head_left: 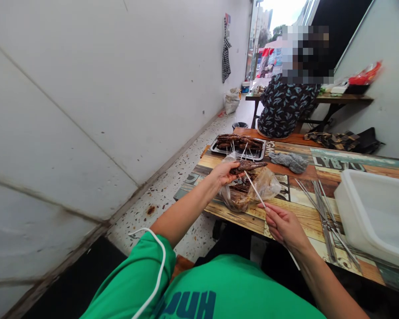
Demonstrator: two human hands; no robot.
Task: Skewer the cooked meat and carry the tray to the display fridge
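Observation:
My left hand (225, 173) is closed around a long, dark brown piece of meat (251, 165), holding it above an open clear plastic bag (267, 184). More dark brown pieces lie inside the bag. Pinched in the fingers of my right hand (281, 223) is a thin metal skewer (256, 189). Its upper end reaches the underside of the piece; whether it has gone in, I cannot tell. Beyond the bag stands a metal tray (260, 155) heaped with skewered dark pieces (239, 142). Several loose skewers (324, 217) lie to the right of my right hand.
A white plastic tub (347, 208) stands at the right of the patterned wooden table (252, 218). Grey gloves (289, 161) lie near its far side. Behind the table, a person in a leaf-patterned top (286, 104) sits on a bench (249, 132). A white wall (119, 88) runs along the left.

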